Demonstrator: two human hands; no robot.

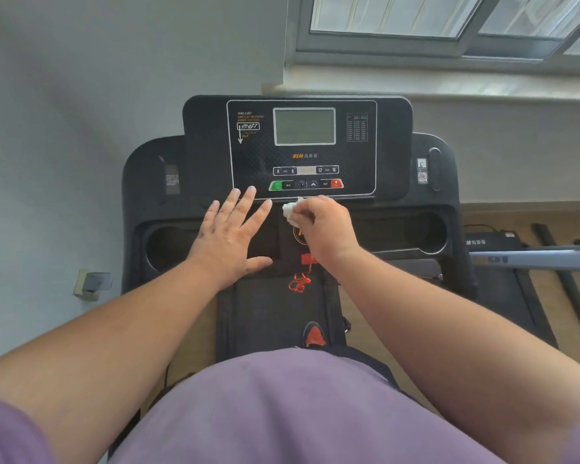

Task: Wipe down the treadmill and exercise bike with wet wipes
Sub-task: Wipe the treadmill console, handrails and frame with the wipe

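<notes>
The black treadmill console [392,135] stands in front of me, with a grey screen [304,126] and a row of buttons [305,184] along its lower edge. My right hand [325,229] grips a crumpled white wet wipe [290,212] and holds it against the ledge just below the button row. Beside it, my left hand [231,236] lies flat with fingers spread on the console's tray, its fingertips reaching the panel's lower edge. A red safety cord [300,281] hangs below the tray, over the belt [268,313].
Cup holders sit at the tray's left [164,246] and right [426,232]. A grey-blue bar [533,257] of another machine and a black box [489,241] lie on the wooden floor to the right. A wall socket [92,284] is at the left, a window [449,21] above.
</notes>
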